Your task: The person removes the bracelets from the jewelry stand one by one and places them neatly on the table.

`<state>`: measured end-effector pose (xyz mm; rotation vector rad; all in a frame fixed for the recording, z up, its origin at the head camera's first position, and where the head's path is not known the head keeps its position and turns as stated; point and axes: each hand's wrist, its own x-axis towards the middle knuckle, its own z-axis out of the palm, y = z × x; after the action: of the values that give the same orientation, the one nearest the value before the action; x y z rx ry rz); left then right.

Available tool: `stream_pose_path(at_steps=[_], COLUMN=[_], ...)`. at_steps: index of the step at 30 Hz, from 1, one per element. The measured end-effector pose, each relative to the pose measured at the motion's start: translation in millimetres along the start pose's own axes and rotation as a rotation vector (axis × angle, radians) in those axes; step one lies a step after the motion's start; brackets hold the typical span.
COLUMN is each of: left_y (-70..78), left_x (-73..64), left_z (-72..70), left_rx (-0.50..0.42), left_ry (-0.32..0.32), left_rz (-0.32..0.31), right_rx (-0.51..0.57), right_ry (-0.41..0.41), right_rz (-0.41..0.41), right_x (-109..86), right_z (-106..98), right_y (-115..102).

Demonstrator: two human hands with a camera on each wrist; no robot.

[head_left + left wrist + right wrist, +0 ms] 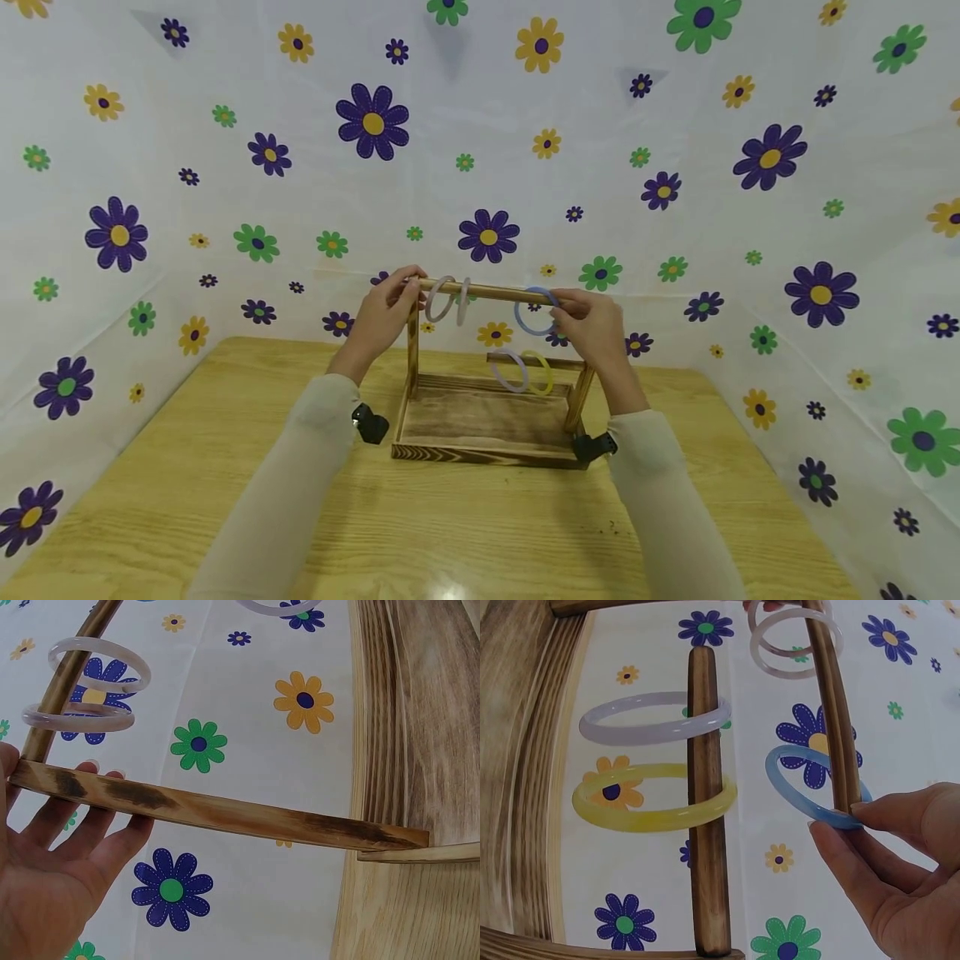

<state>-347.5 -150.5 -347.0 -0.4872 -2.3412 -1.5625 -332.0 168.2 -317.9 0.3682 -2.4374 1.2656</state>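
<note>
A wooden bangle stand has an upper bar and a shorter lower bar. My left hand grips the upper corner, its fingers passing behind the left post. At the upper bar's right end, my right hand pinches a blue bangle between thumb and fingers; the bangle encircles the bar. Toward the left end hang two pale translucent bangles, one pinkish bangle and one whitish bangle. On the lower bar are a lilac bangle and a yellow bangle.
The stand's tray base rests on a wood-grain table. A right post carries the lower bar. Flower-printed white cloth surrounds the table at the back and both sides. Each wrist wears a small black camera.
</note>
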Motion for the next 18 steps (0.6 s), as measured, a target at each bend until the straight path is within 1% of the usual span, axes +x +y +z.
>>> stream_pose_path(at_steps=[10,18], left_y=[0.0,1.2], left_x=[1.9,2.8], left_z=[-3.0,-0.6], left_rx=[0.008,0.002], left_ry=[0.001,-0.005], left_rz=[-0.015,-0.011], right_rx=[-0.012,-0.028], right_ry=[0.011,0.008], right_rz=[0.013,0.017], right_x=[1.6,0.8], right_z=[-8.7,-17.7], right_y=[4.0,9.6])
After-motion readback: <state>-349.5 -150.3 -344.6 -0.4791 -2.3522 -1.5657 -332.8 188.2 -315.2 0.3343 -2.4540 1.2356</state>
